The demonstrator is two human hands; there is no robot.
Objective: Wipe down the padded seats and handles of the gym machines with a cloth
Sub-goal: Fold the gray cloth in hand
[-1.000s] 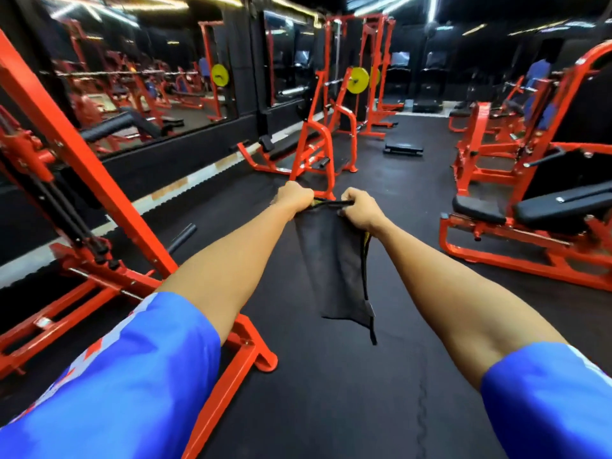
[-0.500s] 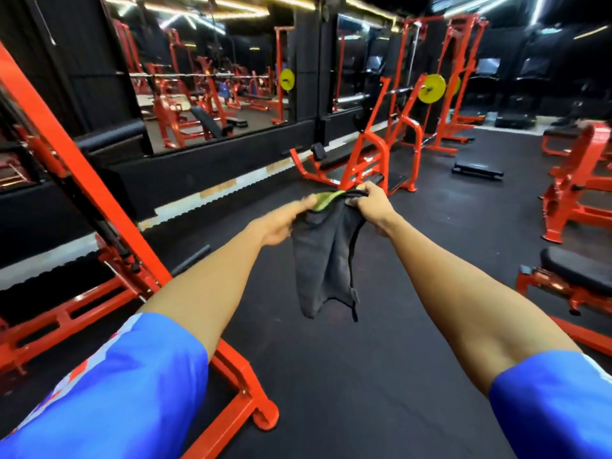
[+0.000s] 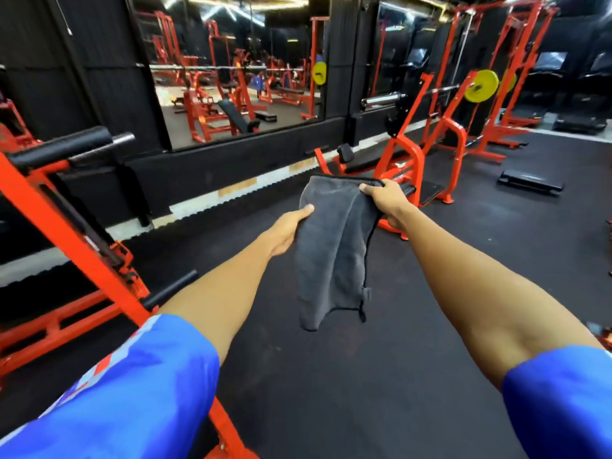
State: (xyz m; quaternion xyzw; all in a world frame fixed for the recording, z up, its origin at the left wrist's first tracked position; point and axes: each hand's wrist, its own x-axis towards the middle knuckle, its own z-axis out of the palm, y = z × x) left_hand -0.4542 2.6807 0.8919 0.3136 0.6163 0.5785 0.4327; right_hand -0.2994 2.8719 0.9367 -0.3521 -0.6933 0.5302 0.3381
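Both hands grip the grey cloth, right hand pinching its top edge, left hand gathering the side, likely folding a wiping pad.

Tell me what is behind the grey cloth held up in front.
The black floor shows around the cloth, and an orange machine stands beyond its top edge. The left hand has its thumb on the front; its fingers are hidden behind it.
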